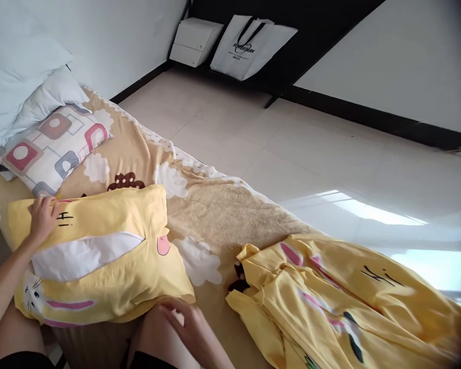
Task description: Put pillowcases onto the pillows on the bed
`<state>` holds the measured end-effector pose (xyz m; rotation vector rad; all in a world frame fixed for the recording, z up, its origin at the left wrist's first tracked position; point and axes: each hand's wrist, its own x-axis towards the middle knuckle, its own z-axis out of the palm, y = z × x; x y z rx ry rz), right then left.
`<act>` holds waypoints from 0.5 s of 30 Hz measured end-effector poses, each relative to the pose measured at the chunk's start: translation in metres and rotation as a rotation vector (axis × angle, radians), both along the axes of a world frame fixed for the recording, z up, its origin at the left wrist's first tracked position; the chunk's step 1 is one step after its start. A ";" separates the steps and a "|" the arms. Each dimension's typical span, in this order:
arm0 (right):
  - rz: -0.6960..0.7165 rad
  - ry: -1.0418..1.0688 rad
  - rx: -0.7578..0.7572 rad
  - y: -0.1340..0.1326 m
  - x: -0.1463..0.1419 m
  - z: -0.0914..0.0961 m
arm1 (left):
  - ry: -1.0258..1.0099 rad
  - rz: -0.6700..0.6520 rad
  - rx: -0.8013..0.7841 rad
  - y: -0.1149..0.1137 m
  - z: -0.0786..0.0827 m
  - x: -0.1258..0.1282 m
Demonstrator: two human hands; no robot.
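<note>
A bed [223, 215] with a tan top and white cloud shapes fills the left side. It looks soft and fuzzy. Beside it is a pale, smooth, shiny floor [292, 148] with light on it. By the far wall, a white box [195, 41] and a flat white bag [251, 48] with black handles sit on the floor. A puffy yellow pillow [111, 256] with a white bunny ear lies on the near part of the bed. The left hand [42, 218] curls shut on its far corner. The right hand [188, 320] touches its near edge, and I cannot tell if it grips. A crumpled yellow cover [330, 302] lies well apart on the right, close to the bed's edge. A square-patterned pillow [54, 148] and white pillows [19, 77] sit at the head. Bare bed shows between the two yellow things.
</note>
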<state>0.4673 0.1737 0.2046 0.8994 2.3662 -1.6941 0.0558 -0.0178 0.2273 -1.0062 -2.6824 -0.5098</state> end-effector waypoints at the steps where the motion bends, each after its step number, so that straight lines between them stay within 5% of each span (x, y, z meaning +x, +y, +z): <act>1: -0.080 0.033 0.060 0.005 -0.013 0.005 | 0.038 -0.110 0.019 0.008 0.000 0.018; 5: -0.277 0.204 0.411 0.024 -0.098 0.001 | -0.002 -0.822 -0.016 0.043 -0.009 0.108; 6: -0.265 0.154 0.480 0.027 -0.122 -0.005 | -0.018 -0.903 -0.058 0.052 -0.014 0.127; 10: -0.199 -0.080 0.626 0.051 -0.187 -0.023 | -0.214 -0.733 -0.218 0.083 -0.037 0.158; 15: -0.208 -0.073 0.600 0.090 -0.190 -0.010 | -0.460 -0.597 -0.445 0.125 -0.044 0.142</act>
